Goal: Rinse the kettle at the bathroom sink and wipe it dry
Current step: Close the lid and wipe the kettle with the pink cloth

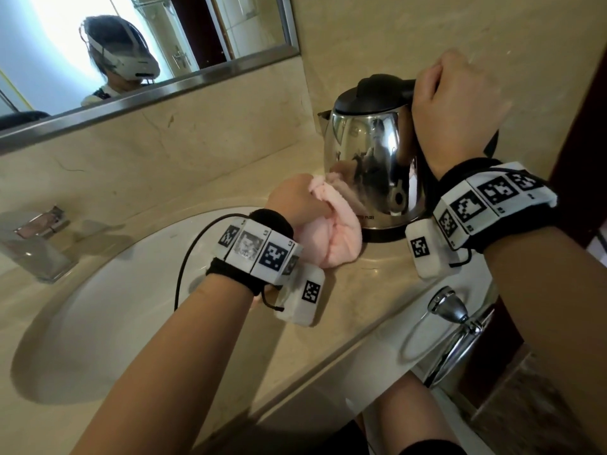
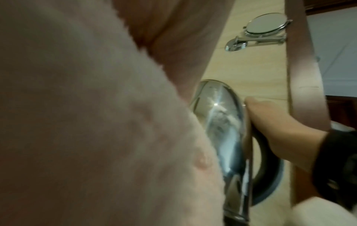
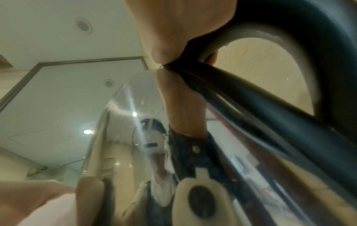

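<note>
Chrome gleams nearest the viewer: a towel ring (image 1: pixel 450 326) is fixed below the counter edge at about 4 o'clock. Above it the beige counter (image 1: pixel 328 307) is seen, with the white sink (image 1: pixel 108 290) set into it at 8 o'clock. A pink cloth (image 1: pixel 331 224) is bunched in the left hand (image 1: pixel 295 201), whose fingers are curled round it, and is pressed against the lower side of the kettle (image 1: pixel 371 159). In the left wrist view the cloth (image 2: pixel 86 122) fills most of the picture and is seen touching the shiny wall of the kettle (image 2: pixel 222 130). The kettle is stood upright on the counter at 1 o'clock, beside the sink, with its black lid on. Its black handle (image 3: pixel 270 99) is gripped near the top by the right hand (image 1: pixel 460 106), the fingers being wrapped round it; this grip is shown close up in the right wrist view, where the right hand (image 3: pixel 183 30) is closed on the handle. Farther off, a tap (image 1: pixel 36 238) is seen at 9 o'clock behind the sink. On the wall at 11 o'clock a mirror (image 1: pixel 147 44) is hung, in which a person wearing a headset is reflected. A small round mirror (image 2: pixel 266 24) on a chrome arm is seen only in the left wrist view.
</note>
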Demonstrator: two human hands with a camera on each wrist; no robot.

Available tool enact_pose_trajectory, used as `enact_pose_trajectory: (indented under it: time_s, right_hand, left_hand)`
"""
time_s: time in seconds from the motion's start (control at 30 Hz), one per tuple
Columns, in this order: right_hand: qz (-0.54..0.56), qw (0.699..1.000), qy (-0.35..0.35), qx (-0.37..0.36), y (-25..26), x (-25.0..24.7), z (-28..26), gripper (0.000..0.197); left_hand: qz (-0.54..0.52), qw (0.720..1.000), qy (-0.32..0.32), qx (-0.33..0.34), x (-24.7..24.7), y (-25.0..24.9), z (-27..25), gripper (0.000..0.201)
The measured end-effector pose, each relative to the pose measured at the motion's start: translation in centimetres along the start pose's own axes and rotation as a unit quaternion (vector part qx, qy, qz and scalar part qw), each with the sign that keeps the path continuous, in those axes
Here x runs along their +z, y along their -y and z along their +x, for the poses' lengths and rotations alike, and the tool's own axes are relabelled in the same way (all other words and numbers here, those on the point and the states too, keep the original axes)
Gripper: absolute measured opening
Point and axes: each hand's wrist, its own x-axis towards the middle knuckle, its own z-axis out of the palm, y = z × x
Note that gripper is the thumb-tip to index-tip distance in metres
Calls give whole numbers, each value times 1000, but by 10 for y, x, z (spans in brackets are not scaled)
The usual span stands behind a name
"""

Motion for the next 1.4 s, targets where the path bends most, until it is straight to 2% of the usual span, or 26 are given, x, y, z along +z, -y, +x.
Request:
enact_pose_trajectory:
  time_s: [0.07,0.17,0.23,0.3,0.4,0.63,0.83,0.97,1.2,1.4]
  right_hand:
    - [-8,1000,1,0,0,-1,0,40]
    - [-18,1000,2,3,2,0,0,39]
    - [-24,1000,2,4,2,0,-1,39]
    - [-26,1000,2,2,2,0,-1,40]
    - [-34,999,9,1,3,0,-1,40]
    - [-46,999,15,3,5,-3,-1,41]
    - [-35,999,15,6,6,-2,-1,41]
    - [-30,999,13,8,6,0,0,41]
    - [-21,1000,7,3,5,3,0,42]
    - [-18,1000,9,-2,5,4,1,43]
  left_hand:
    - [-53,998,-29,-12,-1,4,9,27]
    - [-87,993,-77,-8,-6,1,17,7]
    - [-109,988,-107,-1,-12,-3,24,8]
    - [-121,984,-127,-3,-21,-8,30,17]
    - [-136,981,-135,9,-32,-16,35,12]
    - [-109,990,-93,-9,-32,-20,32,25]
    - [-98,993,-59,-13,-31,-17,26,23]
    - [-84,994,-68,-26,-31,-17,25,21]
    - [34,999,-21,-33,-17,-10,13,29]
    - [45,998,-2,-36,-7,-7,10,29]
